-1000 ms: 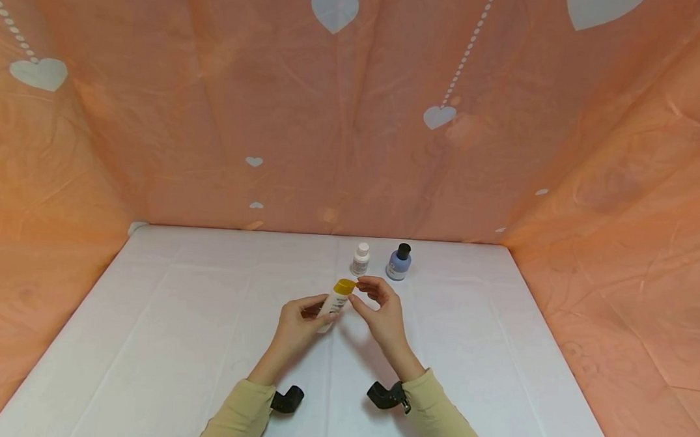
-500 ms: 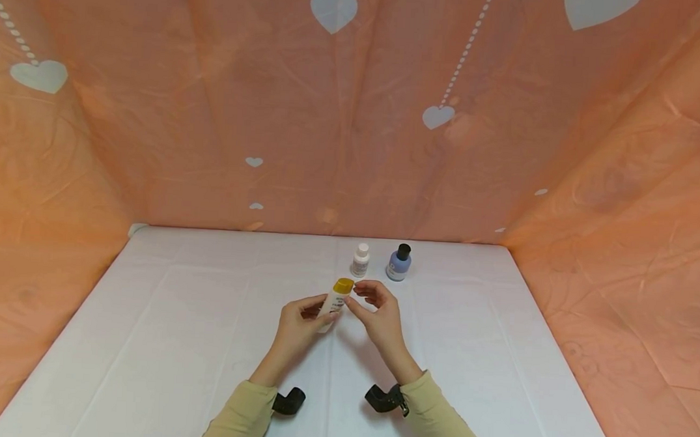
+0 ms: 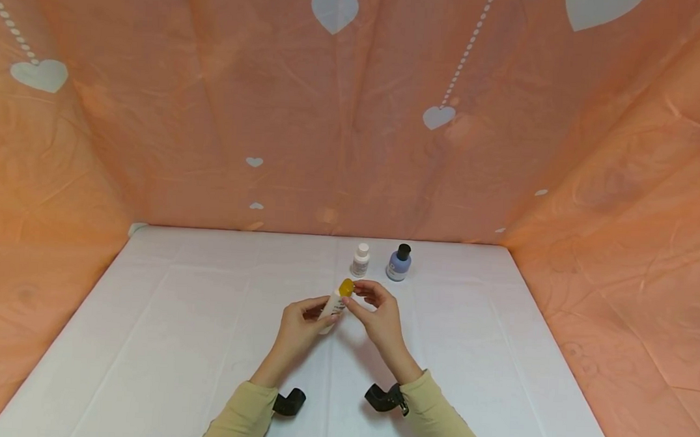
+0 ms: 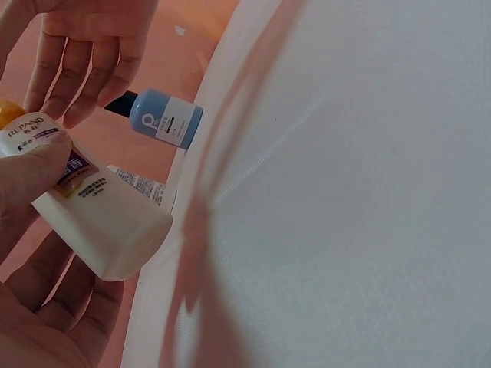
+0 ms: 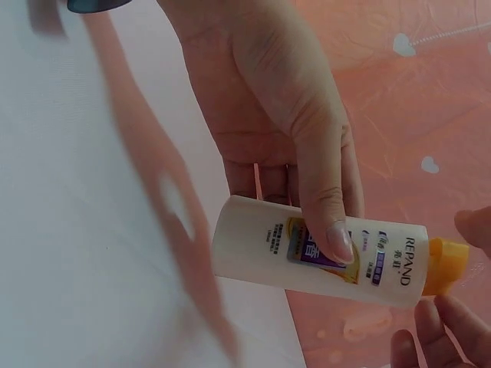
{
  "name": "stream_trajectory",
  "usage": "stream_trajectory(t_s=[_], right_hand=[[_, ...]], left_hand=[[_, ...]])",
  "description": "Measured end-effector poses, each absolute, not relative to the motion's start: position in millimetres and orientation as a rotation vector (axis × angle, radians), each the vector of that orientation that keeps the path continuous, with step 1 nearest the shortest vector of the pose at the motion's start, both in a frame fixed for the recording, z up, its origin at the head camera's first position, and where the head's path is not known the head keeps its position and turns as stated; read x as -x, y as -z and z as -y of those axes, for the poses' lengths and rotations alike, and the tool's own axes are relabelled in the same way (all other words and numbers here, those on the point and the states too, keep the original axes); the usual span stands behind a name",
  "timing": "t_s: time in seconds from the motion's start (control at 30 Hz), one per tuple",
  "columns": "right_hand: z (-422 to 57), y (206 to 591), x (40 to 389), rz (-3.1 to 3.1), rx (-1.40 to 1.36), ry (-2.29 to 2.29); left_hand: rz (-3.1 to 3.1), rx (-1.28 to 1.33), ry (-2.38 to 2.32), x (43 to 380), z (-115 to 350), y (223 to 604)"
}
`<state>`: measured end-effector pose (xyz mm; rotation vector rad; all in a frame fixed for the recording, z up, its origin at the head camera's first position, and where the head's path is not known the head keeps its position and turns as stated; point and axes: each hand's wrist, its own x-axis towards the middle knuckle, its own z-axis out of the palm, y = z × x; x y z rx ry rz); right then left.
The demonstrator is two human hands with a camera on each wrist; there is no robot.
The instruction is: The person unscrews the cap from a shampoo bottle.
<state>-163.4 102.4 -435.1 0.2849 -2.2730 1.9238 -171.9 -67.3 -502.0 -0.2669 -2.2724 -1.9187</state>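
Cream-white bottle: smooth flattened oval plastic body (image 5: 311, 272) with a purple-and-gold label reading REPAND, held tilted above the table between the two hands, its top end leaning away from the person
Yellow cap: small, glossy and angular (image 3: 346, 287), tipped toward the right side at the bottle's top; whether it is hinged there cannot be told
Left hand: (image 3: 301, 321) curled firmly round the bottle's body, thumb laid across the label
Right hand: (image 3: 384, 311) half curled, fingertips at the cap and thumb near its base; whether it pinches the cap cannot be told
White cloth: matte, with faint straight fold creases (image 3: 174, 341); open room lies to both sides of the hands
Far edge: a small white bottle (image 3: 360, 261) and a blue bottle with a black cap (image 3: 398, 265) stand upright near it, just beyond the right hand, a gap between them
Orange backdrop: wrinkled sheet printed with pale hearts (image 3: 214, 108), rising on three sides
Since half a second ago: the cap has tilted rightward, baring the bottle's pale top; the standing pair is unmoved
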Motion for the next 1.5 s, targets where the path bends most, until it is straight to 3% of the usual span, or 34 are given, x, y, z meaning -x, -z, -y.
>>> stream_trajectory(t_s=[0.77, 1.17, 1.5], right_hand=[[-106.1, 434.6, 168.3, 2.303, -0.367, -1.955], [-107.7, 435.3, 167.5, 2.319, -0.438, -1.962], [-108.8, 436.5, 168.5, 2.324, -0.484, -1.929]], left_hand=[[2.353, 0.296, 1.895, 170.4, 65.7, 499.4], [2.372, 0.361, 1.911, 152.2, 65.1, 464.3], [2.336, 0.352, 1.925, 169.2, 66.5, 503.1]])
